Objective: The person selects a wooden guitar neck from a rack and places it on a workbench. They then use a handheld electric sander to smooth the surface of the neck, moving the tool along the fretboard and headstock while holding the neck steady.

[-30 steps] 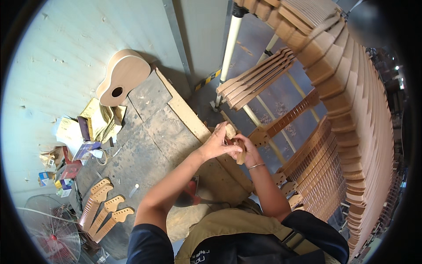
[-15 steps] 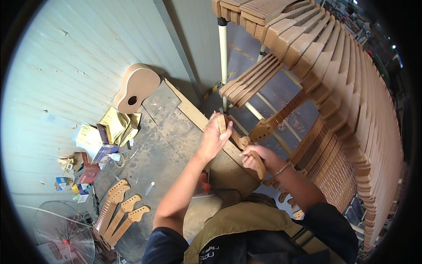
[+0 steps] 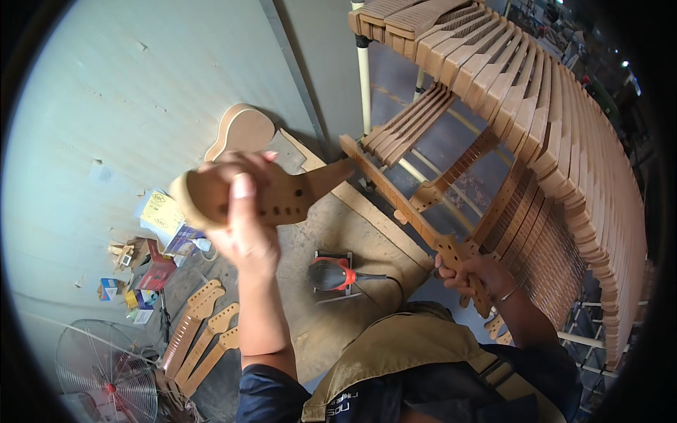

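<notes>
In my left hand (image 3: 247,229), fingers closed round its headstock, is a wooden guitar neck (image 3: 285,194) lifted close to the camera above the bench (image 3: 310,240). Its peg holes show, and its shaft points away to the right. My right hand (image 3: 474,275) grips a second guitar neck (image 3: 398,201) by the headstock, along the bench's right edge. That neck's long shaft slants up and to the left. Between my arms, a red and black power tool (image 3: 331,273) with a cord lies on the bench.
Several guitar necks (image 3: 211,324) lie at the bench's left. Boxes and papers (image 3: 162,218), a guitar body (image 3: 240,127) and a wire fan (image 3: 106,381) are along the wall. A rack with white posts (image 3: 364,84) holds a long row of necks (image 3: 536,106) at right.
My hands have moved apart. The left rose leftward, lifting a neck toward the camera; the right moved right with the other neck. The power tool, mostly hidden before, now shows.
</notes>
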Motion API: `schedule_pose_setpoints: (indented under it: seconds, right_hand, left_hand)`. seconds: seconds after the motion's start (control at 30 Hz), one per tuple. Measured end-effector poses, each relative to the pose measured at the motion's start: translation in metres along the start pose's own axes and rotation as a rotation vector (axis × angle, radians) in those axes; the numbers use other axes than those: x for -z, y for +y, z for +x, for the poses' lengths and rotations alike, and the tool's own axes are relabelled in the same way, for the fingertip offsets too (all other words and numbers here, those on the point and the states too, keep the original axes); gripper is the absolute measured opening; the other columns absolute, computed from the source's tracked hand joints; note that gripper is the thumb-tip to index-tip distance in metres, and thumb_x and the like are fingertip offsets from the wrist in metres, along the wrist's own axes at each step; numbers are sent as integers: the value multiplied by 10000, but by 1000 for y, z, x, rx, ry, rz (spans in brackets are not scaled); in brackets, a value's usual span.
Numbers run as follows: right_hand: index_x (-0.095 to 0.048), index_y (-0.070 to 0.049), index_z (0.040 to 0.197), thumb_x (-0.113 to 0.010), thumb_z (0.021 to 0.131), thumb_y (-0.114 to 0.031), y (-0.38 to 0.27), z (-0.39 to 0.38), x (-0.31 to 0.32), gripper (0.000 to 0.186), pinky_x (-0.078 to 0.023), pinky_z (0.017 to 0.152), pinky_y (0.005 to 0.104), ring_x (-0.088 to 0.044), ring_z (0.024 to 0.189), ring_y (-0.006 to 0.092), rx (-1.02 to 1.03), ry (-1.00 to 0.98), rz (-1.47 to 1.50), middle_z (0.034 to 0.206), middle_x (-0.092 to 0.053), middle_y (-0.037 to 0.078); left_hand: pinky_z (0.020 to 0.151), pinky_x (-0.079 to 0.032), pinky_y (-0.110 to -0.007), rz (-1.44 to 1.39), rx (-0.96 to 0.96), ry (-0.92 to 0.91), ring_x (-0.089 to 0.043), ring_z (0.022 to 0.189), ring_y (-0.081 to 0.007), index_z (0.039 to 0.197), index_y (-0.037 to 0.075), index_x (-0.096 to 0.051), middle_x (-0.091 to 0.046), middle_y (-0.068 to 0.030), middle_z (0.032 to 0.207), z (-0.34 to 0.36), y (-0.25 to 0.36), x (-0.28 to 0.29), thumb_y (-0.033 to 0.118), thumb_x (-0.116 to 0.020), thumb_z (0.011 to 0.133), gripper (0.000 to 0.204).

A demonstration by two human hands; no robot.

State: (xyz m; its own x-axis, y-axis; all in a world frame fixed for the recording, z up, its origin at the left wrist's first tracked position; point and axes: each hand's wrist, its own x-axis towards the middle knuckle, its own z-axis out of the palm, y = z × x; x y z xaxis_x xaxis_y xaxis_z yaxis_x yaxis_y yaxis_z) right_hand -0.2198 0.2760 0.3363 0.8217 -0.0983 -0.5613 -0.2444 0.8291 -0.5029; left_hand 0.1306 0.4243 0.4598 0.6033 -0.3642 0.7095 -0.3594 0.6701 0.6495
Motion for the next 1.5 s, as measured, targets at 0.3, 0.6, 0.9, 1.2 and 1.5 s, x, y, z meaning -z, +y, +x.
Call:
schedule_pose_setpoints:
  seconds: [0.3, 0.6, 0.9, 1.2, 1.5]
  right_hand:
    - [-541, -38, 1223, -667, 760, -24, 51, -20, -10, 480, -402, 449, 259, -491, 514, 96, 109, 72, -493, 825, -507, 20]
    - [-551, -32, 1276, -738, 710, -57, 75, -1, -31, 597, -501, 651, 291, -599, 709, 158, 107, 78, -743, 941, -601, 61]
    - [-562, -40, 1234, -859, 691, -178, 99, 15, -69, 634, -512, 870, 399, -622, 940, 306, 608, 235, -1338, 1020, -600, 168]
    - [-578, -42, 1083, -930, 660, -241, 108, 32, -55, 584, -525, 762, 433, -626, 809, 332, 989, 319, -1475, 913, -597, 142]
    - [-543, -42, 1121, -935, 629, -179, 127, 66, -56, 643, -516, 722, 440, -618, 791, 327, 1241, 253, -1491, 898, -581, 141]
  left_hand:
    - [969, -447, -377, -12, -226, 239, -425, 750, -121, 788, 167, -413, -351, 34, 704, -38, 156, 138, 187, -532, 998, 243]
    - [1101, -485, -499, 243, -147, 499, -610, 946, -215, 979, 105, -574, -533, -24, 840, -134, 207, 281, 285, -476, 1103, 239]
    - [995, -531, -422, -20, 277, 1267, -632, 1026, -195, 1152, 61, -580, -671, -77, 1054, -201, 24, 262, 541, -545, 1092, 486]
    - [783, -567, -371, 40, 47, 1318, -579, 763, -198, 994, 69, -502, -551, -50, 850, -166, 68, 282, 580, -577, 1055, 520]
    - [450, -363, -255, -773, 59, 699, -357, 546, -121, 937, 28, -512, -404, -48, 779, -196, 192, 382, 442, -699, 1004, 460]
